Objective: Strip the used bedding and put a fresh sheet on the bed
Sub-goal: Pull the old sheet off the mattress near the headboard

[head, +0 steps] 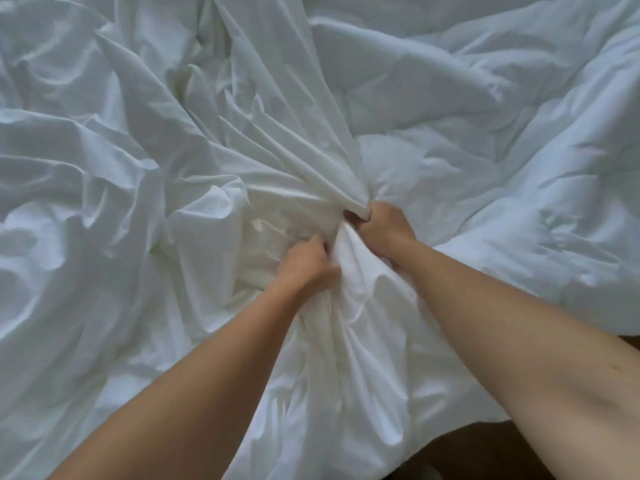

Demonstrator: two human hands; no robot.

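Head view, looking down.

Item 1: white sheet (277, 150). Heavily creased and spread over the left and centre of the view, on the bed, whose mattress is hidden beneath the linen. Long folds run from the upper centre down to a single gathered point in the middle of the view. Below that point the cloth hangs in a bunched column toward the near edge, between the two forearms.

Item 2: padded white cover (502, 168). Thicker and puffier than the sheet, it lies rumpled across the right side and touches the sheet along the centre line. Where one layer ends and the other begins near the gather cannot be told.

Item 3: left hand (308, 261). Fingers are curled into the bunched sheet just below and left of the gather, gripping cloth. The fingertips are buried in the fabric.

Item 4: right hand (384, 226). It is closed in a fist around the gathered folds at the point where they converge, knuckles uppermost.

The hands are close together, just beside each other, with a ridge of sheet between them. Both forearms are bare.

Item 5: dark floor (485, 452). Visible at the lower right, past the hanging edge of the linen
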